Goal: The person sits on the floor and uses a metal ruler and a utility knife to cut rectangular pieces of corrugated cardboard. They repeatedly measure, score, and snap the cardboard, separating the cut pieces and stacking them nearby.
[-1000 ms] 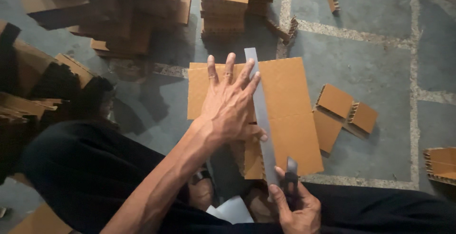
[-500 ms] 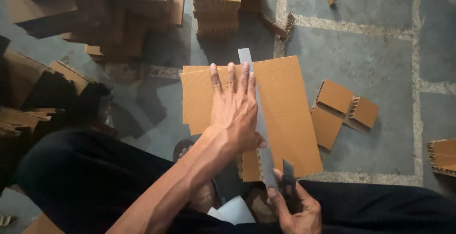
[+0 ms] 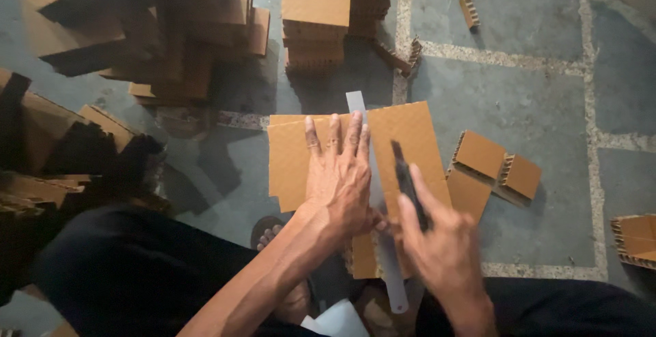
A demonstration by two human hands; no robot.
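Head view, looking down at a person crouched over a stone floor (image 3: 533,77). The left hand (image 3: 338,180) lies flat, palm down, fingers straight and close together, pointing away from the body; its grip is released, and it presses a long pale grey ruler (image 3: 372,193) onto a corrugated cardboard sheet (image 3: 410,132). The forearm runs up from the lower left across a dark trouser leg (image 3: 123,268). The right hand (image 3: 441,241) is clenched around a dark slim knife (image 3: 406,176), the index finger laid along its back; the tip sits on the sheet just beside the ruler's right edge, about midway along the sheet.

The sheet lies on the floor directly in front of the person, its far edge roughly square to the view; the ruler crosses it lengthwise and overhangs both the far and the near edge. Bare floor lies open to the far right. Small cut cardboard pieces (image 3: 495,166) lie just beside the sheet's right edge. A neat cardboard stack (image 3: 314,16) stands beyond the far edge, and looser heaps of cardboard (image 3: 171,29) crowd the left side. An open-topped cardboard piece (image 3: 635,238) sits at the right border.

The cardboard is brown and matt, with fluted edges showing; the floor is rough grey slabs with pale joints.
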